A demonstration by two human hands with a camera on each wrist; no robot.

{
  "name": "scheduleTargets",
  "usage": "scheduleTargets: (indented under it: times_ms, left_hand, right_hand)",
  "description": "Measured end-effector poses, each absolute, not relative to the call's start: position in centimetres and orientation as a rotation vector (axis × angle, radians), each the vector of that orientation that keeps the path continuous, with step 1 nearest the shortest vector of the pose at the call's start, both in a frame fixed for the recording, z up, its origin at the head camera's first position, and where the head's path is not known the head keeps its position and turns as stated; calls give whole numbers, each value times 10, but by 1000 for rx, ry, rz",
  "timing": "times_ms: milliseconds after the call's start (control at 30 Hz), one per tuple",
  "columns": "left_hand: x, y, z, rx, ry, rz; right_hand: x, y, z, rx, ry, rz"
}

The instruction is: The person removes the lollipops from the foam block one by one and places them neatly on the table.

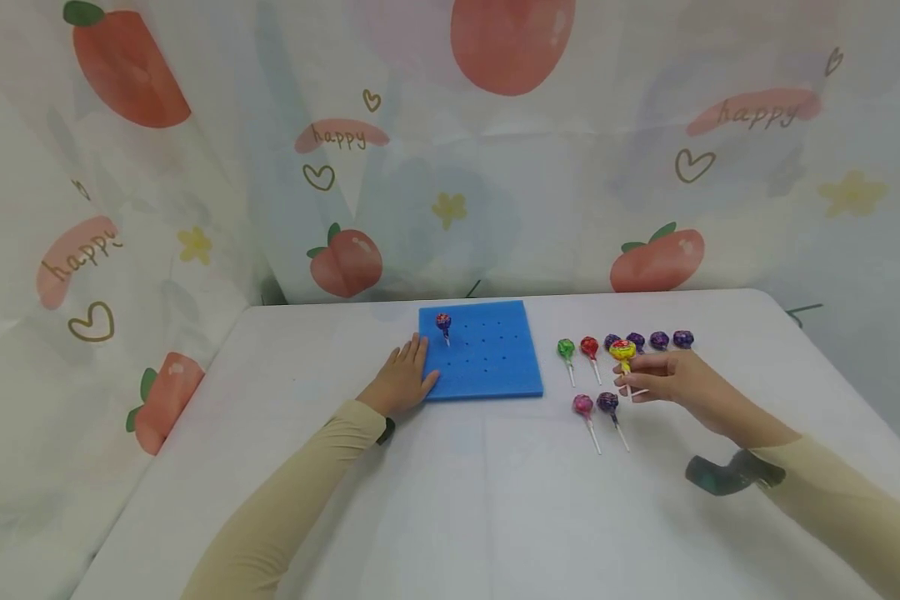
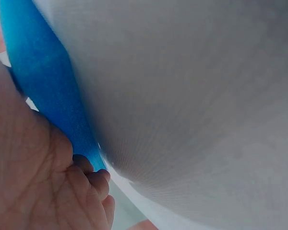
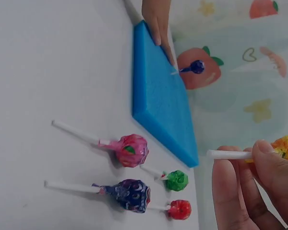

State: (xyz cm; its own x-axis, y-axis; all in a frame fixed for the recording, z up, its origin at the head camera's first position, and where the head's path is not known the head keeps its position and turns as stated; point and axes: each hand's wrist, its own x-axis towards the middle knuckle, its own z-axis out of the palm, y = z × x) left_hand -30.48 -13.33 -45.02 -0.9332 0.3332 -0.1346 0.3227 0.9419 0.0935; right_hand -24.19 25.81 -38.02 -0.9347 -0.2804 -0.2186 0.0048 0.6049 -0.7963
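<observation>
My right hand (image 1: pixel 663 377) pinches a yellow-wrapped lollipop (image 1: pixel 622 350) by its white stick, raised over the row of lollipops. In the right wrist view its stick (image 3: pixel 230 155) lies between thumb and fingers. My left hand (image 1: pixel 402 377) rests with straight fingers on the left edge of a blue foam board (image 1: pixel 487 385) dotted with small holes. One dark purple lollipop (image 1: pixel 443 321) stands upright in the board near its upper left. In the left wrist view the left palm (image 2: pixel 33 167) is against the board's side (image 2: pixel 53 72).
Right of the board lie a green lollipop (image 1: pixel 566 348), a red lollipop (image 1: pixel 589 347) and several purple lollipops (image 1: pixel 659 340). Nearer the front are a pink lollipop (image 1: pixel 583 406) and a dark blue one (image 1: pixel 608 403). A printed curtain (image 1: pixel 510 208) hangs behind the white table (image 1: pixel 495 500).
</observation>
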Motion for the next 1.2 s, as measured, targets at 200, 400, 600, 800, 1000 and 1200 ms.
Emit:
scheduleTargets:
  times_ms: [200,400,600,800,1000,1200]
  left_hand:
    - [-304,-133,-448,495,2936,112]
    - [-305,-134,-450,499,2938,123]
    - [-306,-134,-453,503,2951,105]
    - [-308,-134,-457,501,2943,96]
    - [-309,-135,-458,500,2942,91]
    - [-307,-134,-455,505,2945,163]
  right_hand:
    - [-240,273,-393,-116,2531,-1166]
    - [-240,285,-406,12,2536,-1064]
    - [-242,295,-425,41,2555,-996]
    - [-244,299,-436,50,2555,-1005]
    - [-244,292,-436,72,2556,-991]
    - [-244,287,-433,43,2589,-952]
